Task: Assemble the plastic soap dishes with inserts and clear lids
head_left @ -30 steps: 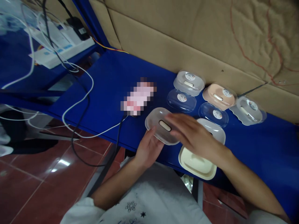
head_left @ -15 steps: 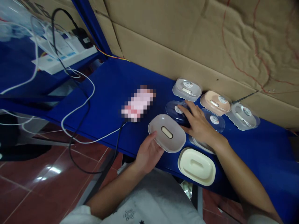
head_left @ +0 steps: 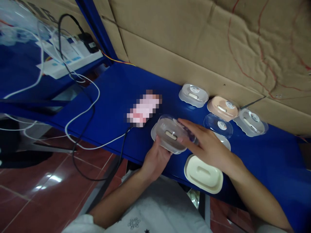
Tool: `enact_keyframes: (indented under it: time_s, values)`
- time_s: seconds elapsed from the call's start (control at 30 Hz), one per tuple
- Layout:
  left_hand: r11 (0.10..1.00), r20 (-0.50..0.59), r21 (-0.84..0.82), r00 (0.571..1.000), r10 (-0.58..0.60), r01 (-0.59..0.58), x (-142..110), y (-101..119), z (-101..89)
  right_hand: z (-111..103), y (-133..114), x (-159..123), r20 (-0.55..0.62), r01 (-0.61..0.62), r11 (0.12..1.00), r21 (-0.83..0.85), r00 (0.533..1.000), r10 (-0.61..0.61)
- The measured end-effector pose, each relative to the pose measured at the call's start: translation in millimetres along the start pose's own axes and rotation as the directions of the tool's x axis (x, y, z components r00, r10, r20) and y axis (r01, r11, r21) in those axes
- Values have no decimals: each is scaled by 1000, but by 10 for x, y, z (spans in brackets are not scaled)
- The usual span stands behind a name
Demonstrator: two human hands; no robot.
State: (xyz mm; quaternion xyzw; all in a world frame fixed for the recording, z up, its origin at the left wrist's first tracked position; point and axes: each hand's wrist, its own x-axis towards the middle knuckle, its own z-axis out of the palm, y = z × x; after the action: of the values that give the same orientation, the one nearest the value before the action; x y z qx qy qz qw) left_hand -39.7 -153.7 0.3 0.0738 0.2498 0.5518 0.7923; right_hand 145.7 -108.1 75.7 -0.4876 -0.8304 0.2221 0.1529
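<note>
My left hand grips a pale grey oval dish by its near edge, with a cream bar in a slot at its middle. Over that dish, my right hand holds a clear plastic lid by its right side. The lid overlaps the dish; whether it is seated cannot be told. Just below my right hand lies a cream dish. Behind the hand, another clear lid with a round sticker rests on the blue shelf, and a pale dish is partly hidden by my fingers.
Along the cardboard wall stand lidded dishes: a grey one, a peach one and a whitish one. A blurred-out phone-like object with a cable lies left on the blue shelf. A power strip with looping cords is further left.
My right hand has picked up the clear lid from the shelf and brought it left and nearer, over the grey dish. My left hand keeps its hold, almost unmoved.
</note>
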Motion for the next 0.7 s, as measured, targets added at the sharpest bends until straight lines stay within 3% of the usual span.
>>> enact_keyframes:
  time_s: [0.2,0.4,0.7]
  values:
    - [999,-6,46,1000,26,-25,-11,-22,14,169,-183,-172,10,48,966,-253,999,-47]
    - [1000,6,-16,1000,-5,5,-4,-2,-3,323,-212,-150,-58,33,935,-353,997,-57]
    - [999,20,-34,1000,2,-2,36,-8,-18,558,-242,-240,-67,22,882,-470,996,-61]
